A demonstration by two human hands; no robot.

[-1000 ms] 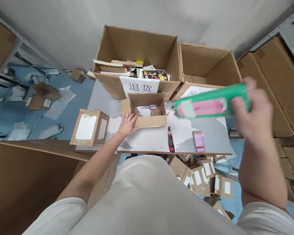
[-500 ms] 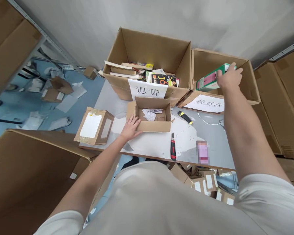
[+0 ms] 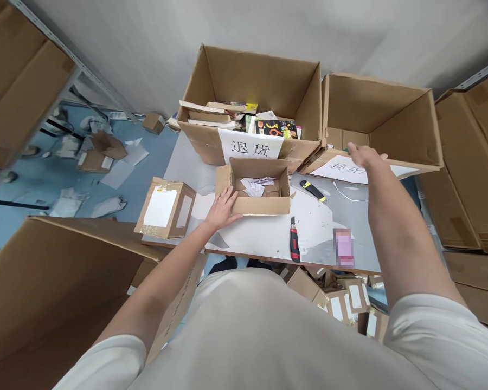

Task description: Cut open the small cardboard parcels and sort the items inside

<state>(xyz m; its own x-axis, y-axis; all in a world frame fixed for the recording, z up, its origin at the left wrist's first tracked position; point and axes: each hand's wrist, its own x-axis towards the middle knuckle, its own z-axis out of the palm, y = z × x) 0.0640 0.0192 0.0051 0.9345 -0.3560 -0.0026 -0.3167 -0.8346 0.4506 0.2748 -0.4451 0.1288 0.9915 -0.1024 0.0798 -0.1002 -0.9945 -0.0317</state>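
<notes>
Lowered since the earlier frame: the green oblong box with a pink panel (image 3: 345, 150), then in plain view at the mouth of the right rear carton, now shows only as a green sliver beside the right thumb. The right hand (image 3: 366, 156) has dropped with it; the left hand (image 3: 223, 208) has kept its place on the small box.

Items by size, descending:

Large open brown cardboard carton (image 3: 85, 233), lower left of the frame.

Grey tabletop (image 3: 244, 238), centre.

Wide brown cardboard carton (image 3: 260, 70), upper centre, holding books, with a white paper sign on its front.

Right rear carton (image 3: 402, 124), brown cardboard, upper right, also signed. The right hand lies over its front edge; the green box is beneath the fingers, largely hidden by the front wall. Whether the fingers grip or have released it cannot be determined.

Small open brown cardboard box (image 3: 262, 205), centre, containing crumpled white paper (image 3: 255, 187). The left hand rests on its left front corner, fingers extended and slightly spread, well apart from the green box.

Pink pixelated rectangular item (image 3: 344, 247), right of centre near the table edge.

Red-and-black utility knife (image 3: 294, 241), left of the pink item.

Yellow-and-black cutter (image 3: 313, 191), just beside the small box's right side.
</notes>
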